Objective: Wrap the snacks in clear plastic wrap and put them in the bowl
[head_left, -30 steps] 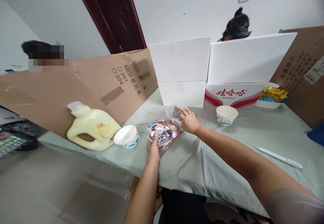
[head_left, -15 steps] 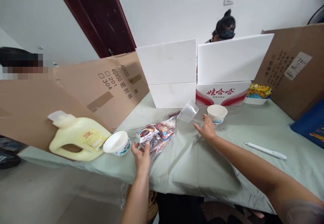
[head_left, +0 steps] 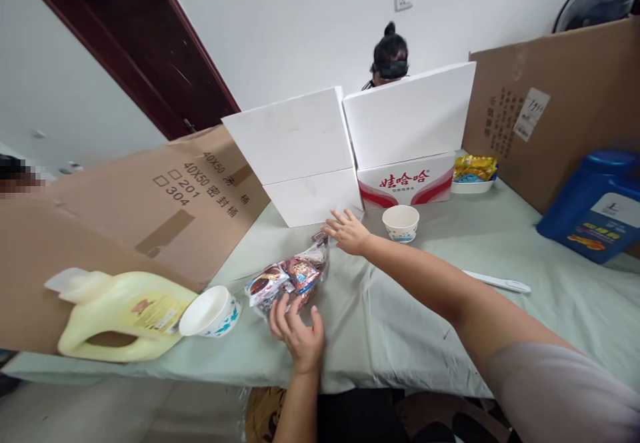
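A clear bag of snack packets lies on the pale green table cloth. My left hand rests at the bag's near end, fingers apart and fingertips touching the plastic. My right hand reaches across to the bag's far end with its fingers spread, just in front of the white foam boxes. Neither hand grips anything that I can see. A white paper bowl stands left of the bag, and a second paper bowl stands right of my right hand.
A yellow jug lies at the left edge, a blue jug stands at the right. Cardboard sheets and a red-and-white printed box wall the table. A tray of yellow packets, a white stick-like tool, and a person behind the boxes.
The view has swung right, bringing in the blue jug. My right hand moved from beside the right bowl to the bag's far end. The clear cup seen earlier no longer shows.
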Motion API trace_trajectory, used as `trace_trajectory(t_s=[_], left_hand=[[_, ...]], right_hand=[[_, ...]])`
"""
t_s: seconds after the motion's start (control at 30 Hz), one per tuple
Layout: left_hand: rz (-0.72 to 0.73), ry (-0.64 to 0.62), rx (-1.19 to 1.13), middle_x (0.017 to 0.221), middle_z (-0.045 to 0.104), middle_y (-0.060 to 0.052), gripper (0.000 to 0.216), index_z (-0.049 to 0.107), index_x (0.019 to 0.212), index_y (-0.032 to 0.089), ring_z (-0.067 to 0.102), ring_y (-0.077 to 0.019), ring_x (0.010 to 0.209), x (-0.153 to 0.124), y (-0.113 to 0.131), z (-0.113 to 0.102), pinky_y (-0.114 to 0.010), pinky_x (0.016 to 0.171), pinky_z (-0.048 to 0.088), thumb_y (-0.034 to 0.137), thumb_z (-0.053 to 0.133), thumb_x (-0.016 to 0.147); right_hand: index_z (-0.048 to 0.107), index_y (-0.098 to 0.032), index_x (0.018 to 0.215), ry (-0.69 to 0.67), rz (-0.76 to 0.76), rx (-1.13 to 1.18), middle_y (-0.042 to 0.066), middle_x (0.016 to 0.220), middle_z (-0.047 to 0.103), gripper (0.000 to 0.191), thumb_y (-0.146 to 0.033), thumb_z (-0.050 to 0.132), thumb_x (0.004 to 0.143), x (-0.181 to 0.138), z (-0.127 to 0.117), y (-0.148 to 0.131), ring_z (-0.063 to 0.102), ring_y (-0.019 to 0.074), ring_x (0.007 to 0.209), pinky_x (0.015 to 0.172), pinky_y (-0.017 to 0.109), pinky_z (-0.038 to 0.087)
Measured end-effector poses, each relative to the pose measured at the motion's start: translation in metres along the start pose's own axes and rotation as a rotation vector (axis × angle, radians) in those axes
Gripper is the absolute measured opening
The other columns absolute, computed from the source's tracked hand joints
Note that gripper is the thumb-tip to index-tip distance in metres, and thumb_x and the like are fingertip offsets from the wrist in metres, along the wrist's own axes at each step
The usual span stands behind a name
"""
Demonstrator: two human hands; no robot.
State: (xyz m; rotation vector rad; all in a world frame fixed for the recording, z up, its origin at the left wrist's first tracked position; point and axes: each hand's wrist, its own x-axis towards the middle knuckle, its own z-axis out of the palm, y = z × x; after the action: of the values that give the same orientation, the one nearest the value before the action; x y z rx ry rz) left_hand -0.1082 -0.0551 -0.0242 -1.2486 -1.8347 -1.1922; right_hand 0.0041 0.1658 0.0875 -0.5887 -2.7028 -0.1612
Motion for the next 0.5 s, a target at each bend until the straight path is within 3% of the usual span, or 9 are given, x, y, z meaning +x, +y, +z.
trace_trajectory(t_s=[0.13, 0.27, 0.4, 0.5], left_hand=[[0.02, -0.029, -0.03, 0.12, 0.054, -0.018, 0.024, 0.054, 0.107, 0.018, 0.046, -0.0332, 0.124, 0.0, -0.01, 0.006, -0.055, 0.107, 0.032, 0.025, 0.056, 0.084], [0.067, -0.074, -0.051, 0.115, 0.057, -0.016, 0.021, 0.057, 0.102, 0.018, 0.049, -0.0312, 0.118, 0.0, -0.014, 0.01, -0.051, 0.104, 0.035, 0.024, 0.056, 0.083], [0.111, -0.09, -0.04, 0.11, 0.059, -0.015, 0.016, 0.059, 0.098, 0.018, 0.051, -0.0302, 0.114, 0.001, -0.012, 0.012, -0.049, 0.102, 0.037, 0.02, 0.055, 0.083], [0.137, -0.117, -0.024, 0.108, 0.06, -0.014, 0.013, 0.06, 0.096, 0.018, 0.053, -0.0295, 0.111, 0.001, -0.011, 0.012, -0.047, 0.099, 0.04, 0.02, 0.055, 0.083]], right_hand=[[0.068, -0.014, 0.107, 0.022, 0.188, -0.028, 0.018, 0.118, 0.061, 0.028, -0.016, 0.044, 0.093, -0.031, 0.004, 0.024, 0.045, 0.0332, 0.12, 0.097, 0.05, 0.035], [0.069, -0.013, 0.1, 0.023, 0.339, -0.025, 0.02, 0.107, 0.061, 0.022, -0.022, 0.05, 0.093, -0.082, 0.005, 0.055, 0.049, 0.0334, 0.106, 0.085, 0.045, 0.041], [0.07, -0.013, 0.095, 0.027, 0.404, 0.001, 0.019, 0.103, 0.063, 0.018, -0.02, 0.053, 0.091, -0.123, -0.001, 0.084, 0.05, 0.0324, 0.104, 0.087, 0.043, 0.042], [0.069, -0.014, 0.102, 0.043, 0.4, 0.026, 0.018, 0.11, 0.063, 0.019, -0.016, 0.056, 0.088, -0.145, -0.01, 0.092, 0.048, 0.033, 0.113, 0.093, 0.044, 0.041]])
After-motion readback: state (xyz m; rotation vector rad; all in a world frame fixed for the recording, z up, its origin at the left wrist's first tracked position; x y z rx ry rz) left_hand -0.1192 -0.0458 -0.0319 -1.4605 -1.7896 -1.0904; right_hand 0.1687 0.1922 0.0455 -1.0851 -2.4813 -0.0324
